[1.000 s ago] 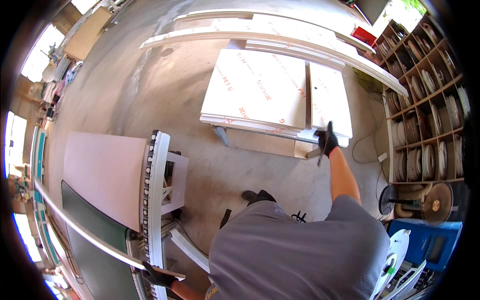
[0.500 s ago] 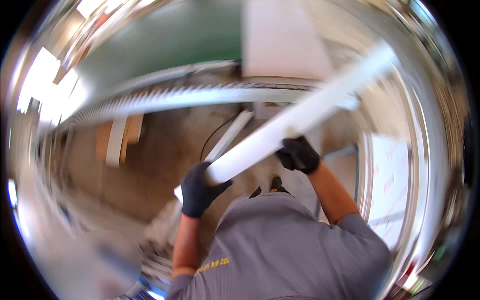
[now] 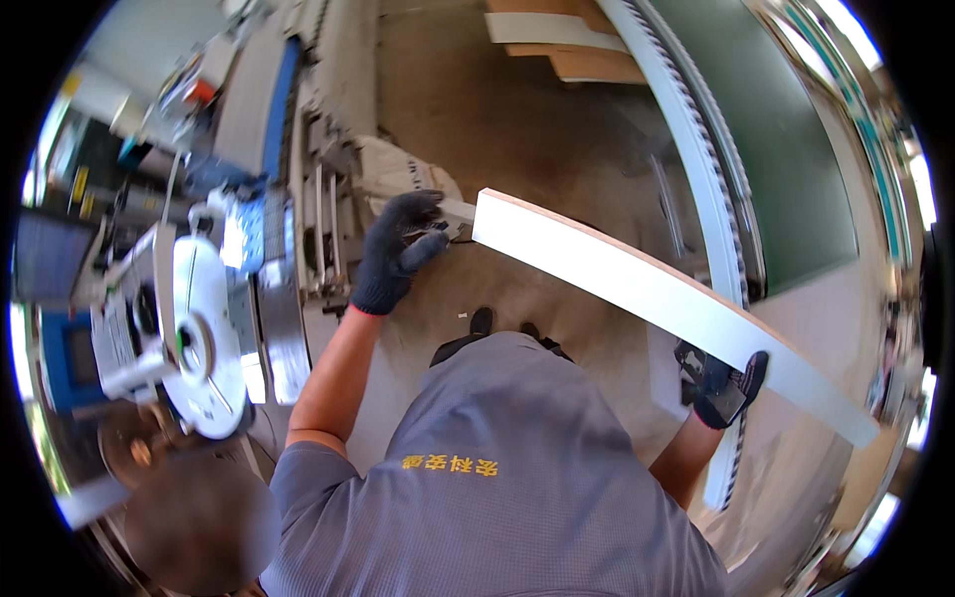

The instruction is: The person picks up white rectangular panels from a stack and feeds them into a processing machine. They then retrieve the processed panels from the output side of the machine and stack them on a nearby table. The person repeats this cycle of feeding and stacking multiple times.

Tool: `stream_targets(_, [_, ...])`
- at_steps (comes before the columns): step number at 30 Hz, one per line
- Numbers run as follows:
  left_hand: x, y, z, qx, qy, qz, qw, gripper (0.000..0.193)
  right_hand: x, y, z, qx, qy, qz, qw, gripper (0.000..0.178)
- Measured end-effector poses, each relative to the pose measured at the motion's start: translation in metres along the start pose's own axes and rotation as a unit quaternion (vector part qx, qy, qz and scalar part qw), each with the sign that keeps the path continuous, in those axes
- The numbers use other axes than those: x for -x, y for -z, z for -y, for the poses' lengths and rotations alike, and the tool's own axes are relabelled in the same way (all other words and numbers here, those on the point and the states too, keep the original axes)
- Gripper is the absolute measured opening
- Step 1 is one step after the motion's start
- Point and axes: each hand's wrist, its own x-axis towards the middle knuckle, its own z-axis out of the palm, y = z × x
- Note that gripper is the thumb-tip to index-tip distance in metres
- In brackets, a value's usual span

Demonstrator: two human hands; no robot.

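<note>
A long, narrow white board (image 3: 617, 289) with a brownish long edge slants across in front of me, its left end higher in the picture and its right end lower. My right hand (image 3: 731, 390), in a black glove, is closed on the lower edge of its right part, with fingers over the white face. My left hand (image 3: 398, 249), also black-gloved, hangs off the board's left end with thumb and fingers apart and a visible gap to the board. Behind that gap shows the end of a pale grey bar (image 3: 457, 211).
A machine (image 3: 274, 119) with a blue-edged bed runs along the left. Nearer me stands a large white reel (image 3: 207, 338). On the right, a pale toothed rail (image 3: 696, 149) passes beside a green surface (image 3: 786, 149). Brown and white panels (image 3: 567, 45) are at the far side.
My view has turned left, so the rail now runs down the right side. The left hand has come off the board's end; the right hand still grips the board.
</note>
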Motion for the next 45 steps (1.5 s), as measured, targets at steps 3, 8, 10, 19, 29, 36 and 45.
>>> stream_targets(3, [0.029,-0.016,-0.014,0.199,0.086,-0.053,0.975,0.033,-0.035,0.007,0.002,0.634,0.276,0.067,0.719,0.049])
stream_targets(8, [0.084,-0.024,-0.019,0.186,0.107,-0.153,0.965,0.023,-0.078,0.072,-0.010,0.489,0.299,-0.154,0.805,0.062])
stream_targets(10, [0.107,-0.024,-0.027,0.180,0.094,-0.190,0.961,0.023,-0.090,0.090,-0.003,0.720,0.314,0.007,0.618,0.060])
stream_targets(19, [0.206,-0.037,-0.074,0.155,0.114,-0.355,0.915,0.024,-0.137,-0.006,-0.046,0.167,-0.126,0.005,0.978,0.053])
stream_targets(29, [0.393,0.029,-0.001,0.358,-0.035,-0.624,0.693,0.028,-0.113,-0.154,-0.181,0.070,-0.465,0.139,0.872,0.024])
stream_targets(36, [0.680,0.073,0.011,0.233,0.010,-0.797,0.557,0.038,-0.092,-0.197,-0.353,0.173,-0.453,0.061,0.873,0.027])
stream_targets(45, [0.727,0.049,0.040,0.226,0.112,-0.888,0.385,0.053,-0.007,-0.243,-0.537,0.511,-0.275,0.380,0.720,0.056])
